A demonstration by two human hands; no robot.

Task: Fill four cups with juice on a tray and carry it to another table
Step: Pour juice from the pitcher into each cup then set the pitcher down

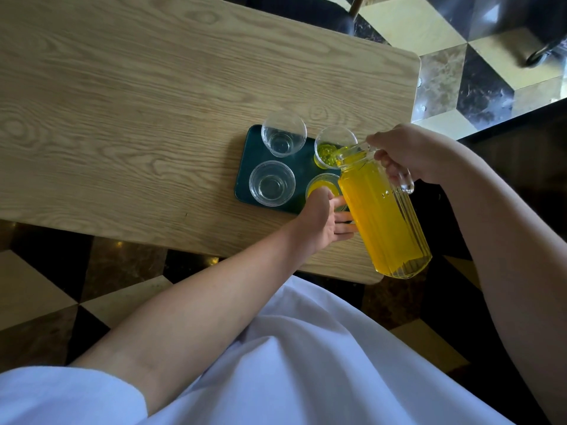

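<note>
A dark green tray (302, 167) lies on the wooden table (122, 118) with several clear cups. The two left cups, far (283, 133) and near (272, 183), are empty. My right hand (402, 151) grips the handle of a ribbed glass pitcher (383, 219) full of orange juice, tilted so juice streams into the far right cup (333, 145). The near right cup (323, 185) holds juice. My left hand (322, 219) reaches in beside the pitcher's lower side with fingers straight, touching it and partly covering that cup.
The table's near edge and rounded right corner (411, 59) border a chequered marble floor (460, 72). A dark chair base (546, 50) stands at the far right. My white clothing (276, 363) fills the bottom of the view.
</note>
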